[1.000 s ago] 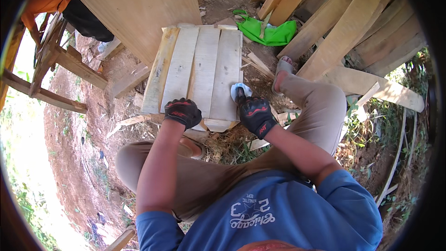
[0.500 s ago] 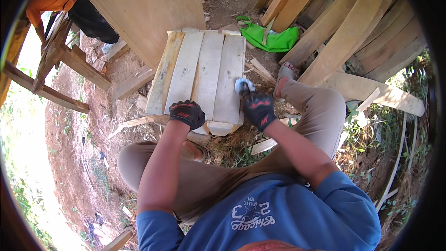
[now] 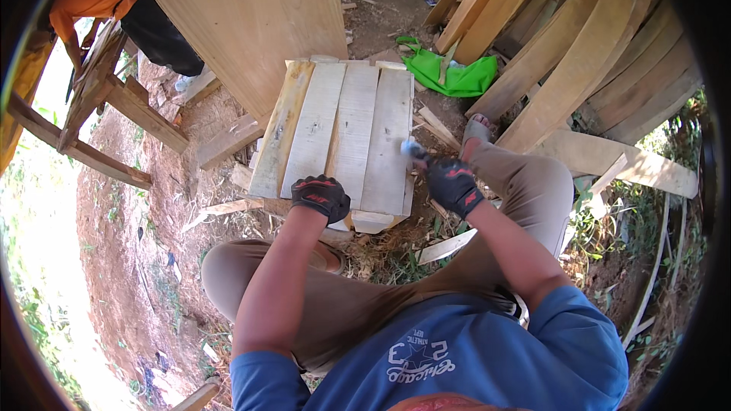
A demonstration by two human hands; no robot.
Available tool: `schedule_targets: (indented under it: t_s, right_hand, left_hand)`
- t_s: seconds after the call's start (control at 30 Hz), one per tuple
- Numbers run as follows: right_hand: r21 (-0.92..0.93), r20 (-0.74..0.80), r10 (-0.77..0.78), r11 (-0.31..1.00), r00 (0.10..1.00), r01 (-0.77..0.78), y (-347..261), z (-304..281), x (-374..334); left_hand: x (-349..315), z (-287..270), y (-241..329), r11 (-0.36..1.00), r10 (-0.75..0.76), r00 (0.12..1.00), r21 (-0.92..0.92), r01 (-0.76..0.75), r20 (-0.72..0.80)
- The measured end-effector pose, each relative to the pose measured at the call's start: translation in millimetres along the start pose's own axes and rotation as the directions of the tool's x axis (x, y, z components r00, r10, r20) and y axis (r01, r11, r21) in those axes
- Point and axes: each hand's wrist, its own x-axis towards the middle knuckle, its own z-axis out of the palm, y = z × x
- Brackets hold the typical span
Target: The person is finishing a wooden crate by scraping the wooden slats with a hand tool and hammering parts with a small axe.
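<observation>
Right hand [image 3: 454, 185], in a black and red glove, is gripping a small tool [image 3: 412, 148] with a pale blue-white head, fingers wrapped shut round the handle. The head is sitting at the right edge of the panel [image 3: 343, 137], about halfway along its outermost slat; what kind of tool it is stays too blurred to tell. Left hand [image 3: 320, 197], gloved the same way, is pressing down on the near edge of the panel, fingers curled over the slat ends, apparently steadying the piece so it does not shift under the work at the other side.

The panel, four pale slats joined side by side, is lying flat on the ground in front of the person, who is crouching with a knee on either side of it, keeping both hands close above it. A short offcut [image 3: 375, 221] is poking out from under its near end, seemingly propping it.

A big board [image 3: 251, 15] is leaning at the far left, and a stack of planks [image 3: 579, 53] is slanting at the far right. A green cloth [image 3: 449, 76] is lying on the dirt between the panel and the planks.
</observation>
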Motion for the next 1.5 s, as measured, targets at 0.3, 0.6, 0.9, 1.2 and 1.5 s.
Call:
schedule_targets:
  t_s: [0.3, 0.6, 0.9, 1.2, 1.5]
  right_hand:
    - [-0.182, -0.309, -0.208, 0.971, 0.928, 0.157, 27, 3, 93]
    - [0.328, 0.414, -0.465, 0.878, 0.783, 0.348, 98, -29, 135]
    - [0.521, 0.303, -0.152, 0.853, 0.941, -0.03, 70, -29, 160]
    - [0.531, 0.47, -0.018, 0.804, 0.882, -0.267, 76, -17, 158]
    - [0.682, 0.44, 0.025, 0.641, 0.898, -0.353, 103, 0, 186]
  left_hand:
    - [8, -3, 6, 0.999, -0.031, 0.999, -0.017, 0.031, 0.036]
    - [2, -8, 5, 1.0, -0.005, 0.999, 0.0, 0.005, 0.05]
    - [9, 5, -9, 1.0, 0.02, 1.0, -0.001, -0.02, 0.007]
    - [29, -10, -3, 1.0, 0.022, 1.0, 0.003, -0.022, 0.013]
    - [63, -28, 4, 0.987, 0.159, 0.984, -0.025, -0.162, -0.08]
